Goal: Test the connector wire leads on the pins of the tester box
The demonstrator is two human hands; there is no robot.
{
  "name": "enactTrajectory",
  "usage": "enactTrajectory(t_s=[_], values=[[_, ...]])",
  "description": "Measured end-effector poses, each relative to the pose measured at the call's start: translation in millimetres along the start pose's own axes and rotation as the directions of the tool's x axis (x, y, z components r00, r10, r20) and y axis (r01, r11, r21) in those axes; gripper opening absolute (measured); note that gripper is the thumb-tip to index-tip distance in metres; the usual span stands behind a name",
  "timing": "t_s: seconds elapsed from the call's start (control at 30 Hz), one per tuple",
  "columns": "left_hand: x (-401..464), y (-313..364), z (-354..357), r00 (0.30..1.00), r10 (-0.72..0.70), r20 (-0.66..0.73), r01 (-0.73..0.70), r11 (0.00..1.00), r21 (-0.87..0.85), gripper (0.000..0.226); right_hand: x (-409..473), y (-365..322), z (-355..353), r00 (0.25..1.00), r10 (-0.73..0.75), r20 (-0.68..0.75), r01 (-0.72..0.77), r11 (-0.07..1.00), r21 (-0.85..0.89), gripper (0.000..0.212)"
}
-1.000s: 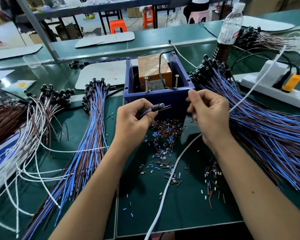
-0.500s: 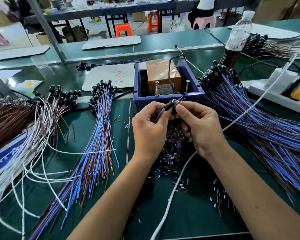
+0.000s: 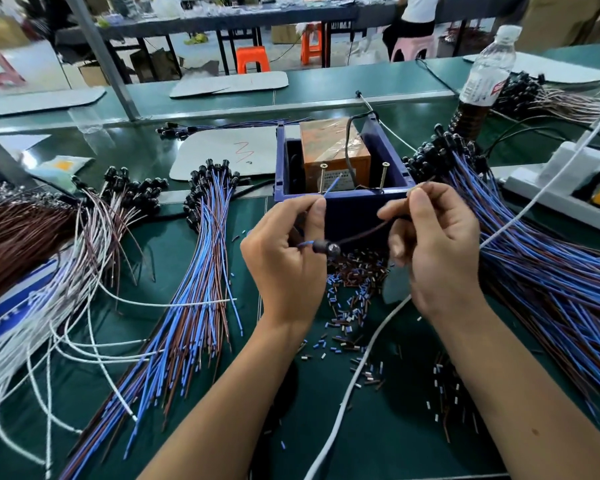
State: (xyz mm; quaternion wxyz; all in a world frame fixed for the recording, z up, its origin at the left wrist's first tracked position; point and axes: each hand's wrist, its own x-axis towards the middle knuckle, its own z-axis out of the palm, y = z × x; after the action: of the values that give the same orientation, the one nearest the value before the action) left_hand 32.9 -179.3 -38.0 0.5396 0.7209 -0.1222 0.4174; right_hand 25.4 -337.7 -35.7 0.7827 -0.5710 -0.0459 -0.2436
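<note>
The blue tester box (image 3: 347,202) stands mid-table with an orange block (image 3: 333,147) inside and two upright screw pins (image 3: 323,178), (image 3: 383,176) at its front wall. My left hand (image 3: 288,258) pinches the blue lead (image 3: 331,187), whose tip rises beside the left pin. My right hand (image 3: 437,247) pinches the brown lead (image 3: 368,233), its end held up just right of the right pin. The black connector (image 3: 324,248) hangs between both hands, below the box's front wall.
A bundle of blue-brown connector wires (image 3: 194,306) lies left, a larger one (image 3: 551,271) right, white and brown wires (image 3: 32,271) far left. Cut insulation bits (image 3: 350,306) litter the mat. A white cable (image 3: 361,375), power strip (image 3: 561,195) and bottle (image 3: 482,77) sit right.
My hands have spread the two leads apart and raised their ends to the box's pins. The connector, earlier held up near the box, now hangs lower between my hands.
</note>
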Motion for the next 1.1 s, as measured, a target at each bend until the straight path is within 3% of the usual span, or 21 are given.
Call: enactTrajectory(t_s=[0.17, 0.37, 0.87, 1.1], values=[[0.9, -0.2, 3.2, 0.986, -0.156, -0.063, 0.150, 0.985, -0.087, 0.012, -0.1, 4.1, -6.3, 0.974, -0.194, -0.121, 0.151, 0.943, -0.296, 0.011], [2.3, -6.7, 4.7, 0.964, -0.257, -0.071, 0.248, 0.961, -0.119, 0.013, -4.4, 5.7, -3.8, 0.944, -0.326, -0.043, 0.254, 0.806, -0.534, 0.022], [0.9, -5.0, 4.3, 0.971, -0.240, -0.023, 0.236, 0.966, -0.103, 0.014, -3.4, 7.8, -1.5, 0.941, -0.338, 0.004, 0.279, 0.771, -0.572, 0.026], [2.9, -0.2, 3.5, 0.963, -0.263, -0.059, 0.264, 0.965, 0.012, 0.013, -3.2, 6.9, -1.2, 0.934, -0.358, 0.008, 0.289, 0.740, -0.607, 0.024]])
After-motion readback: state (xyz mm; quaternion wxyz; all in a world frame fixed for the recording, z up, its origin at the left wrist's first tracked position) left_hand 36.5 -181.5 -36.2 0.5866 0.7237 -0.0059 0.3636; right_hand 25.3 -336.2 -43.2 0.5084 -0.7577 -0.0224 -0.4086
